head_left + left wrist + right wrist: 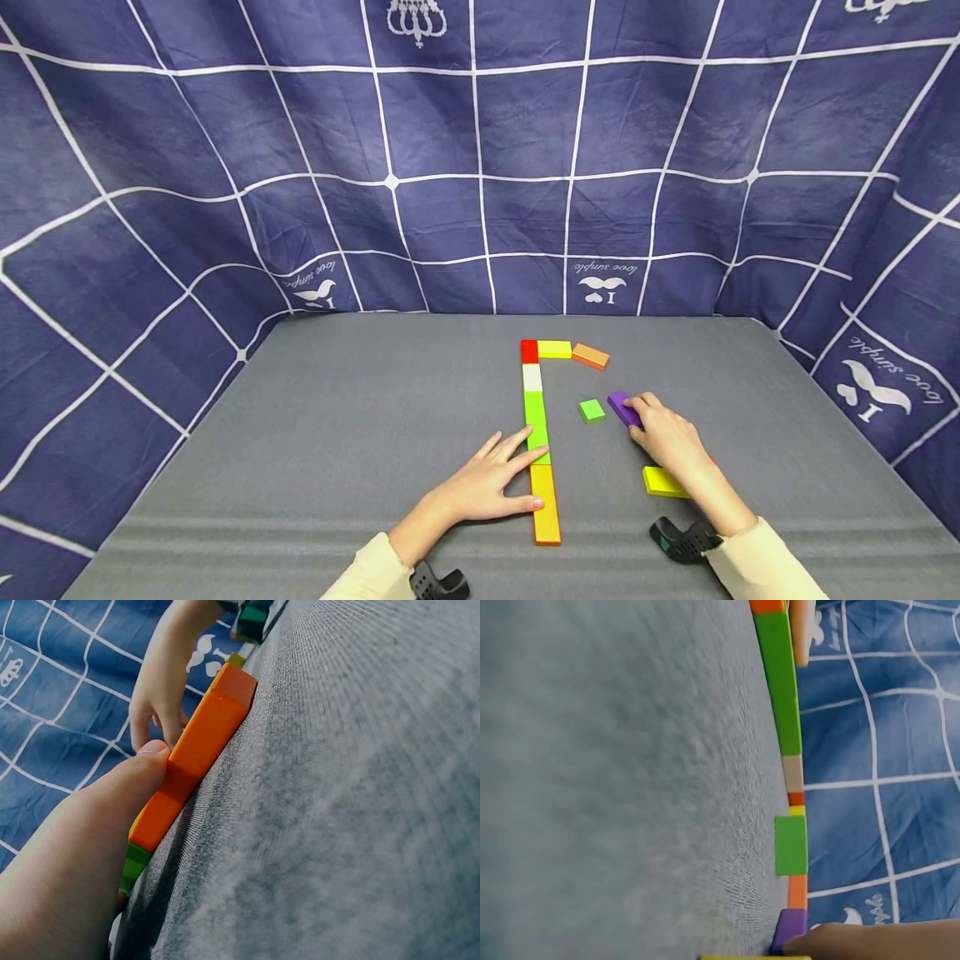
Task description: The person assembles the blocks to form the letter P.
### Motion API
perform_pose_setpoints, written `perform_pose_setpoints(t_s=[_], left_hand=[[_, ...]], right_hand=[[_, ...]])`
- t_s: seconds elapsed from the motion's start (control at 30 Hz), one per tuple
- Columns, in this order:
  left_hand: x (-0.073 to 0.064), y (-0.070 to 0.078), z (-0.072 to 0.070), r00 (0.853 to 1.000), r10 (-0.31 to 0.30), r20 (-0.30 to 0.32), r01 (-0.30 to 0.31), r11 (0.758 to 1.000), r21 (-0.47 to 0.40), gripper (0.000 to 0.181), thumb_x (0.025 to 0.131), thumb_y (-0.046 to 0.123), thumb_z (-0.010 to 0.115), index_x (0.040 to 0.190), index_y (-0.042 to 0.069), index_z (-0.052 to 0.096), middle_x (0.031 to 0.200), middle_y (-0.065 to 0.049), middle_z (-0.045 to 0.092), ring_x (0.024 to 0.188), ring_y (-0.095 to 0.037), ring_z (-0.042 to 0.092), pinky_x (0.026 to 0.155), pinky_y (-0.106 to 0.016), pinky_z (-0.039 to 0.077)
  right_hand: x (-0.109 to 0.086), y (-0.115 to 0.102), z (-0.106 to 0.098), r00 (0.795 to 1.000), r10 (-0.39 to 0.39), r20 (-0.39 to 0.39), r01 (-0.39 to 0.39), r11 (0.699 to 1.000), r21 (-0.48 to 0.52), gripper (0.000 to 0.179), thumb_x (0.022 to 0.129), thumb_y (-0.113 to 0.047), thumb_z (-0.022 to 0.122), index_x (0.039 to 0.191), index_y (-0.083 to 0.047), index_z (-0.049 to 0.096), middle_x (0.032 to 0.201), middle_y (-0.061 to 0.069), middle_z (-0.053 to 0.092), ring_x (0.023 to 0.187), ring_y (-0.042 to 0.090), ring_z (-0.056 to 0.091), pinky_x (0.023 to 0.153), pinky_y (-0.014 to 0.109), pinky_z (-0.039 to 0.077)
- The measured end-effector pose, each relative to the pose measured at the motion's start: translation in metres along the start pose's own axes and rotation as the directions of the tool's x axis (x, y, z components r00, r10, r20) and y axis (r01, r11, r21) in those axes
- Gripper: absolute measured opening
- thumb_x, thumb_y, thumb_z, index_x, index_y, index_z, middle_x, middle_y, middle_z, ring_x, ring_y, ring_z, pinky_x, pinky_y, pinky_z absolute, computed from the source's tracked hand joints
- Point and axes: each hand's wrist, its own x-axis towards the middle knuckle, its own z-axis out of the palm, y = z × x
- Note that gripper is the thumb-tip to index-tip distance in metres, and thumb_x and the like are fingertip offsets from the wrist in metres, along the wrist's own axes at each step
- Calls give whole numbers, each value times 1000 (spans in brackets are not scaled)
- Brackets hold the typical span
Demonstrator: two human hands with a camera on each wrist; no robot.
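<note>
A column of flat blocks runs toward the front: a red block point(529, 352), a white block point(532, 377), green blocks point(535, 407) and an orange block point(546, 508). My left hand point(487, 483) lies spread over its left side, fingertips on the green part and thumb point(154, 750) against the orange block. To the right, my right hand point(667, 433) holds a purple block point(621, 408) between thumb and fingers, low at the table. A small green block point(592, 411) sits between the column and the purple block.
From the red block, a yellow block point(555, 349) and a slanted orange block point(591, 357) extend rightward. Another yellow block point(663, 482) lies partly under my right forearm, with a sliver of red beside it. A blue checked curtain point(435, 217) hangs behind the grey table point(360, 400).
</note>
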Motion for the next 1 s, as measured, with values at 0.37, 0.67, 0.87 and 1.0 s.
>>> perform_pose_setpoints(t_s=[0.37, 0.67, 0.87, 1.0], left_hand=[[0, 0, -1, 1000, -4, 0, 4, 1000, 0, 66, 86, 62, 40, 143, 31, 28, 152, -3, 20, 139, -15, 23, 114, -44, 18], [0, 2, -3, 1000, -10, 10, 10, 1000, -10, 66, 86, 62, 41, 142, 31, 28, 152, -3, 20, 139, -14, 23, 114, -44, 17], [0, 1, -2, 1000, -10, 13, 11, 1000, -11, 65, 86, 62, 41, 143, 31, 28, 152, -2, 19, 139, -14, 22, 114, -43, 17], [-1, 1, -2, 1000, -13, 16, 13, 1000, -16, 65, 86, 62, 40, 143, 32, 27, 152, -1, 19, 139, -13, 22, 114, -43, 17]], right_hand=[[29, 6, 8, 1000, 12, 4, -12, 1000, -17, 35, 83, -8, 61, 117, -1, 59, 115, 18, 56, 103, 38, 56, 79, 56, 46], [39, 9, 11, 1000, 26, -13, -25, 999, 25, 35, 84, -8, 60, 117, 0, 58, 115, 18, 56, 98, 39, 57, 76, 57, 47], [40, 11, 10, 999, 15, -52, -13, 999, 40, 34, 81, -5, 60, 114, 1, 59, 110, 17, 56, 90, 40, 59, 71, 56, 47], [43, 11, 11, 998, 13, -53, -12, 999, 32, 34, 82, -5, 60, 115, 1, 59, 111, 18, 56, 93, 40, 59, 73, 56, 47]])
